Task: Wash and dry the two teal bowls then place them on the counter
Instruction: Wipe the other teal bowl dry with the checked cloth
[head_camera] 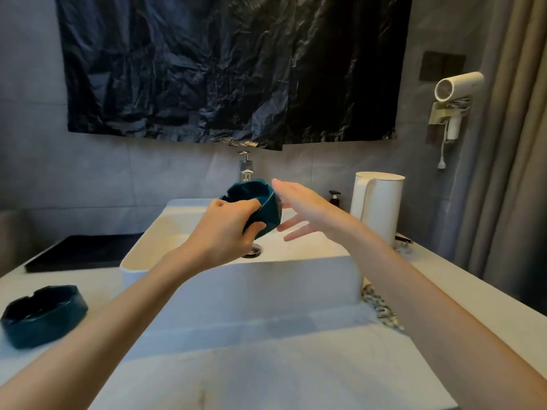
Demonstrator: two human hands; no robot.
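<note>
The person's left grip (225, 229) holds one teal bowl (270, 214) above the white sink (236, 279), just below the faucet (245, 167). The fingers and thumb curl round the bowl's near rim, the thumb lying inside and the fingers wrapped under its outer wall. The bowl is tipped on its side, with its opening turned up and to the left.

The right grip (307, 211) hangs over the basin just beside the bowl's right wall. Its fingers are straight and spread and it holds nothing. Whether the fingertips touch the bowl cannot be told, as this part is blurred. The drain (253, 251) shows in the basin under the left wrist.

The second teal bowl (44, 316) stands upright on the bench (461, 279), well to the left of the sink and apart from both hands. Behind it, on the same side, lies a flat black tray (83, 253).

To the right of the sink a white kettle (377, 208) stands on the bench, with a small dark pump bottle (334, 198) just beside it. A white hair dryer (457, 85) sits in a holder on the wall. A crumpled black plastic sheet (231, 69) hangs above the faucet, and a curtain (515, 143) falls along the right edge.
</note>
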